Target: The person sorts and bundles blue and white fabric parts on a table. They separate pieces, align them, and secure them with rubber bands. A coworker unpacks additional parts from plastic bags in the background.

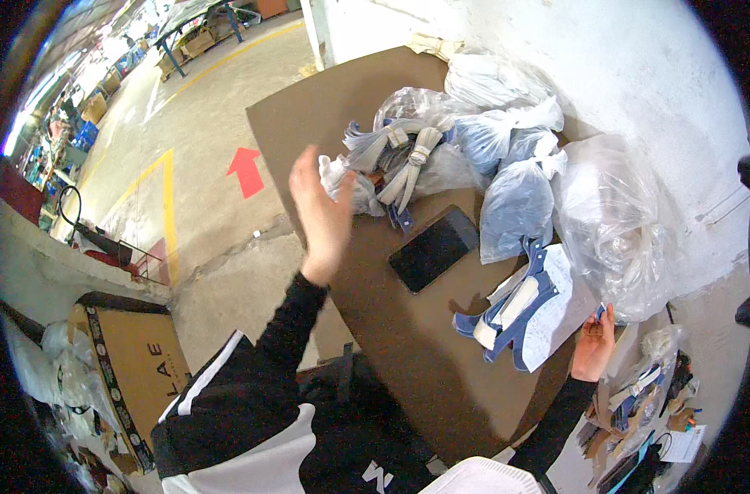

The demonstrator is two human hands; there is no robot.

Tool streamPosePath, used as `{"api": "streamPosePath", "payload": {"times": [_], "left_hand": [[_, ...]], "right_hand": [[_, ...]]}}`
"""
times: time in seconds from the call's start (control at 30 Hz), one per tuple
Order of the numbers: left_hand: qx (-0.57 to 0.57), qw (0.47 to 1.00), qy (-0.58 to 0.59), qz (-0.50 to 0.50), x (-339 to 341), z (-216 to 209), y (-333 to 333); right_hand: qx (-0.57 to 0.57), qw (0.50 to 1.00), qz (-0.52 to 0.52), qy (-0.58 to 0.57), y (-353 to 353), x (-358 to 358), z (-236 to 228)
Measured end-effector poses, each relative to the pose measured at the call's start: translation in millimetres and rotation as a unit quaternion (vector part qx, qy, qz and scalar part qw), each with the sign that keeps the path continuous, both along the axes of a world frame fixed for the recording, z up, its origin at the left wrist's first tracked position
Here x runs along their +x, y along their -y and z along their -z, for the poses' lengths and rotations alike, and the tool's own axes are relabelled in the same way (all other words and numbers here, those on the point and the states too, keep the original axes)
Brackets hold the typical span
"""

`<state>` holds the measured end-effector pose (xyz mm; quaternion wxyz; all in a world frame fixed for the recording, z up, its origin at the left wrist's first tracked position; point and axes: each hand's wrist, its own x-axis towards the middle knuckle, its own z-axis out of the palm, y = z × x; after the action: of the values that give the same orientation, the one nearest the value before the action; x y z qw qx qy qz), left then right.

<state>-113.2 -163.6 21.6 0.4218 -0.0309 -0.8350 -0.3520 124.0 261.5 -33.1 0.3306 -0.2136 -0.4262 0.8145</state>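
Note:
My left hand is raised over the table's left edge, slightly blurred, with thumb and fingers apart and nothing held. Just beyond it lies a crumpled white plastic bag beside tied bundles of grey-blue strips. At the table's right side, my right hand has its fingertips closed around a small bluish bit I cannot make out, below a large clear plastic bag. To its left lie a white written sheet and a bundle of blue strips with a pale band.
A black phone lies mid-table on the brown surface. Knotted bags of blue pieces stand near the white wall. A cardboard box is on the floor at left; bagged scraps are at lower right.

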Motion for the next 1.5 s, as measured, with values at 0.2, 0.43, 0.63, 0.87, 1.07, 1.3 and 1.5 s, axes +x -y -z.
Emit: {"api": "streamPosePath", "payload": {"times": [0.2,0.43,0.63,0.87,1.07,1.3,1.5], "left_hand": [[0.106,0.974,0.114,0.163,-55,29,90],[0.271,0.869,-0.004,0.414,31,-98,0],[-0.009,0.824,0.066,0.563,86,-104,-76],[-0.058,0.725,0.217,0.651,128,-39,-136],[0.005,0.718,0.297,0.63,123,-28,-146],[0.018,0.677,0.285,0.678,117,-30,-172],[0.175,0.642,0.308,0.679,84,-24,-187]], "right_hand": [[-0.131,0.99,-0.047,-0.035,-2,-6,12],[-0.174,0.982,-0.045,-0.056,10,0,-17],[0.125,0.991,-0.031,0.02,73,6,-60],[0.627,0.77,-0.115,0.03,120,0,-70],[0.682,0.717,-0.116,0.082,98,9,-75],[0.72,0.688,-0.014,0.09,75,17,-71],[0.456,0.83,0.303,0.105,43,37,-74]]}}
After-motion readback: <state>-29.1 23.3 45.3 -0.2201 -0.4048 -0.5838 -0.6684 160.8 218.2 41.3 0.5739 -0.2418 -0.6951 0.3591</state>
